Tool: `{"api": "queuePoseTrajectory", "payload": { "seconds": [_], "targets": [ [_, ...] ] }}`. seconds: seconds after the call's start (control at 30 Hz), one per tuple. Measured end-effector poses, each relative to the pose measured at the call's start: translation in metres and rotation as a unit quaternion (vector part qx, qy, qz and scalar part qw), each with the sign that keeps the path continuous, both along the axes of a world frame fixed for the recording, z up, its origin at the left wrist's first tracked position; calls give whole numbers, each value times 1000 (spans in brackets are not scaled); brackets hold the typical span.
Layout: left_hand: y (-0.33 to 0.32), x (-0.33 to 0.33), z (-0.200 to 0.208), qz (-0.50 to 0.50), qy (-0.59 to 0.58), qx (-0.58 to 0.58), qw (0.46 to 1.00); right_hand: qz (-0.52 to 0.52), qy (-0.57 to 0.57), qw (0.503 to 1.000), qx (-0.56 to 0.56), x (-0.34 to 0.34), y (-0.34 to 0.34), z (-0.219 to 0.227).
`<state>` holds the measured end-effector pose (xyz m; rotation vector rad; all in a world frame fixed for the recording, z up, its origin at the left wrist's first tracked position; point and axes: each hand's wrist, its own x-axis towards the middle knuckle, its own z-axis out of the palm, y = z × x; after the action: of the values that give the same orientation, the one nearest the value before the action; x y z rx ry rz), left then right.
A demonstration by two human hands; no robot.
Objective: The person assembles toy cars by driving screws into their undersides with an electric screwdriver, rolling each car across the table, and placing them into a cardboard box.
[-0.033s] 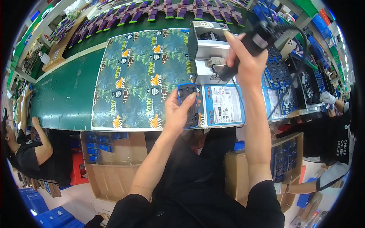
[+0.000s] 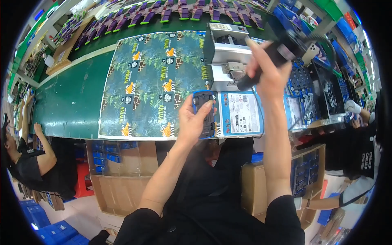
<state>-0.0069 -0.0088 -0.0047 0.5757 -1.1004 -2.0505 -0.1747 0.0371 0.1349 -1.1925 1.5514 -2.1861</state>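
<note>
My left hand (image 2: 191,123) holds a black toy-car chassis with a blue rim (image 2: 202,98), thumb across its face and fingers behind it. It is tilted up over the near edge of the bench. My right hand (image 2: 270,73) is wrapped around a black corded electric screwdriver (image 2: 284,52), slanting down to the left. Its lower end is beside the front of a silver metal box-shaped machine (image 2: 220,75), which looks like a screw feeder. I cannot tell whether the tip touches it.
An animal-print sheet (image 2: 153,85) covers the green bench (image 2: 69,106). Printed blue-and-white card (image 2: 241,114) lies right of the chassis. Blue-black parts (image 2: 300,79) and a black tray (image 2: 326,90) stand farther right. Cartons (image 2: 122,192) sit below. Co-workers are on both sides; purple-green toys line the back.
My right hand and the screwdriver have shifted slightly to the right. The left hand and the chassis have barely moved.
</note>
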Motion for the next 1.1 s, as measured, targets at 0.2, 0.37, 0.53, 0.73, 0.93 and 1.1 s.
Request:
{"api": "queuePoseTrajectory", "payload": {
  "seconds": [0.2, 0.37, 0.53, 0.73, 0.93, 1.1],
  "targets": [
    [1, 0, 1, 3, -37, -38, 999, 172, -69, 961, -205, 31, 38, 0],
    [1, -1, 1, 19, -23, -50, 998, 176, -42, 959, -216, 48, 23, -15],
    [1, 0, 1, 16, -16, -58, 998, 160, -54, 964, -207, 54, 13, -23],
    [1, 2, 4, 9, -2, -46, 999, 162, -13, 969, -187, 62, -1, -36],
    [1, 3, 8, 17, -24, -29, 999, 165, 16, 972, -169, 60, -4, -43],
    [2, 4, 7, 27, -21, -47, 998, 159, 9, 976, -151, 66, 0, -40]
  ]
}}
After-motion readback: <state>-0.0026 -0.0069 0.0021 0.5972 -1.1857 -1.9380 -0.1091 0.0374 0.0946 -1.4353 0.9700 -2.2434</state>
